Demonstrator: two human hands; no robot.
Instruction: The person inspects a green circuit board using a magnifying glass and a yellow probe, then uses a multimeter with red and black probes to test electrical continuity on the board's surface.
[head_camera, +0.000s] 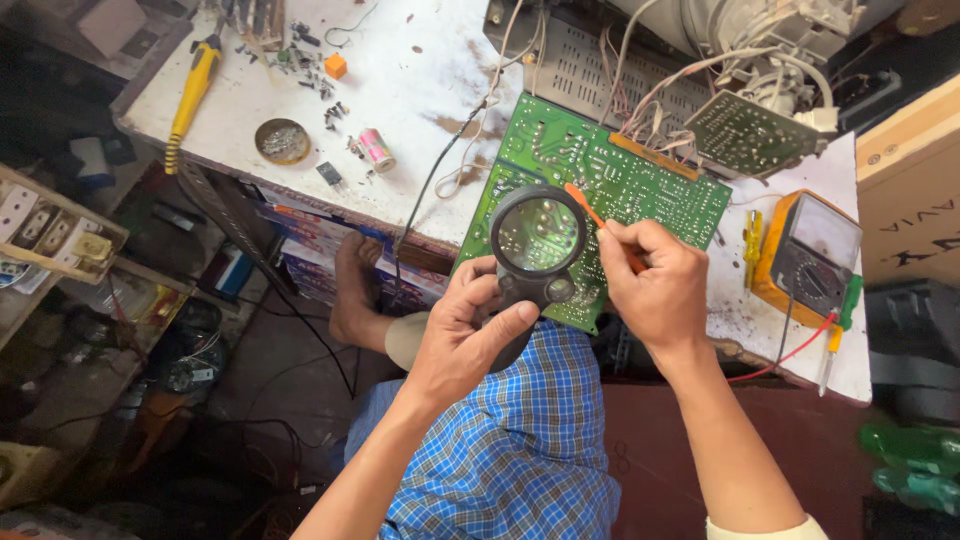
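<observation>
My left hand (465, 335) grips the black handle of a round magnifying glass (538, 237) and holds its lens over a green circuit board (640, 190). The board leans at the white workbench's front edge, above my lap, solder side up. My right hand (655, 285) holds a thin orange-handled tool (590, 212), its tip touching the board just right of the lens. Bundled wires (650, 110) run from the board's far edge to a chassis behind it.
An orange multimeter (805, 255) with a red lead lies at the right, beside a cardboard box (910, 180). On the white workbench (420, 80) lie a yellow-handled screwdriver (192, 90), a round tin (283, 140), a small spool and several loose parts. Cluttered shelves and floor at the left.
</observation>
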